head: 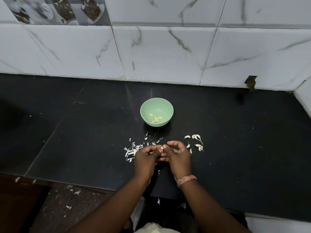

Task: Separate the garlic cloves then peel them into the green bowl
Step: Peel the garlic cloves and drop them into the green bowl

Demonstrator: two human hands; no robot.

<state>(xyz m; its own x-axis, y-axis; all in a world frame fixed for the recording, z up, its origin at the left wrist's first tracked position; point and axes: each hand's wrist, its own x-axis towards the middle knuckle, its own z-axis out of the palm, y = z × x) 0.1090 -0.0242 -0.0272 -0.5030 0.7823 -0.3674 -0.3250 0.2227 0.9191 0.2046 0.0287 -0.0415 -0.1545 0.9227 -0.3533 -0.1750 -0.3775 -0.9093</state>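
A green bowl stands on the black counter with several peeled yellowish cloves in its bottom. In front of it my left hand and my right hand meet, both pinching one small garlic clove between thumbs and fingertips; most of the clove is hidden by my fingers. Several unpeeled white cloves lie loose to the right of my right hand. White peel scraps are scattered to the left of and behind my left hand.
The black counter ends at a marble-tiled wall behind the bowl and a tiled corner at the far right. Its front edge runs below my wrists. Peel bits lie on the floor at lower left. A pink band circles my right wrist.
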